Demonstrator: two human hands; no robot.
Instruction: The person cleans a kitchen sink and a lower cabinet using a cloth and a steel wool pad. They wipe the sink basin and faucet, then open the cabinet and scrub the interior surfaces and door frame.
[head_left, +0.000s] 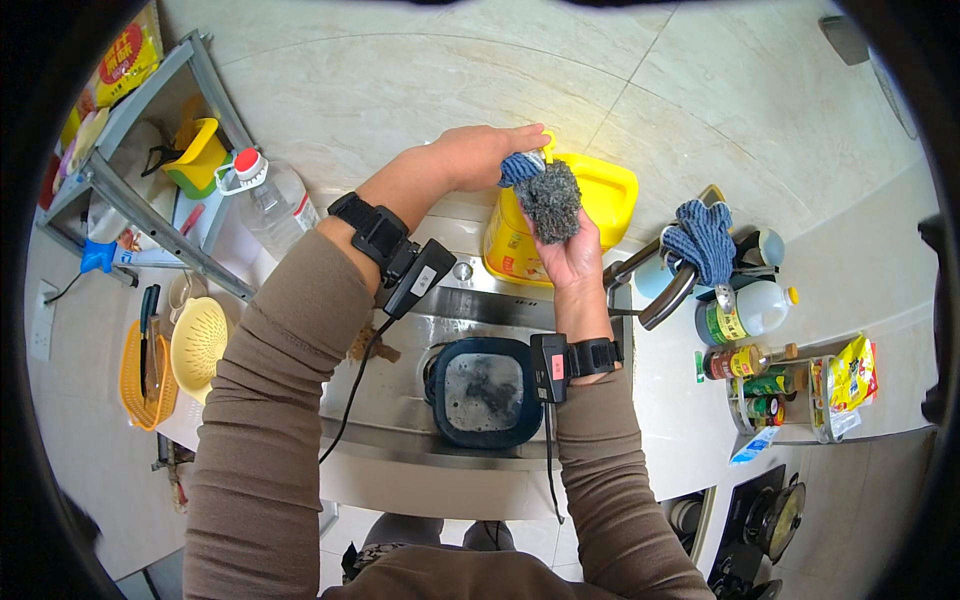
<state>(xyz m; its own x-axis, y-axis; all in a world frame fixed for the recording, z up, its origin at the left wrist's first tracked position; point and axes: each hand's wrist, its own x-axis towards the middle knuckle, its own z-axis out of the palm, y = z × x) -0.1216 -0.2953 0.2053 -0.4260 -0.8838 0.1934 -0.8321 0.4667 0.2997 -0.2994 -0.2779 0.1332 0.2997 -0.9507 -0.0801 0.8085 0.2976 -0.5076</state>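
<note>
My right hand (571, 251) holds a grey wire scouring pad (551, 202) on its upturned palm and fingers. It is in front of a large yellow plastic jug (615, 184) that stands behind the sink. My left hand (480, 156) lies palm down over the jug's top, fingertips by a yellow pump spout (550, 141); its underside is hidden. A piece of blue knitted fabric (519, 169) shows just below that hand, beside the pad. In the steel sink (367, 409), a dark blue squarish pan (487, 439) contains cloudy, foamy water.
A curved faucet (670, 304) with a blue knitted cloth (701, 238) over it rises right of the sink. Bottles, including a white jug (757, 307), line the right counter. Leftward are a clear bottle (274, 206), metal rack (169, 221), yellow colander (199, 349) and orange basket (155, 405).
</note>
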